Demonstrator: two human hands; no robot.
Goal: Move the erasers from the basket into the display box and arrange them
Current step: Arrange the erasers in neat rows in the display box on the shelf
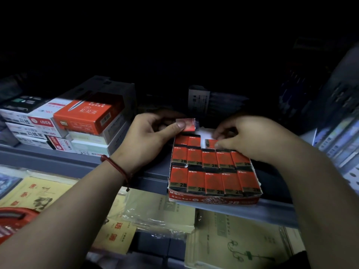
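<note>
Item, 8 o'clock of the view: red basket [15, 220], rim only; its contents could not be seen.
Item, 10 o'clock: stacked pen boxes [77, 121] on the grey shelf [58, 158].
Item, centre: left hand [153, 136], thumb and fingers pinching one wrapped eraser [187, 124] just above the display box's far-left corner.
Item, 4 o'clock of that hand: display box [213, 199], with two near rows full of red 2B erasers [213, 181] and the far row part filled.
Item, 3 o'clock: right hand [244, 136], fingertips pinching a far-row eraser [210, 143] at the box's 12 o'clock.
Advice: seat it flat and square, label matching its neighbours, and slide it toward 9 o'clock to close the gap.
</note>
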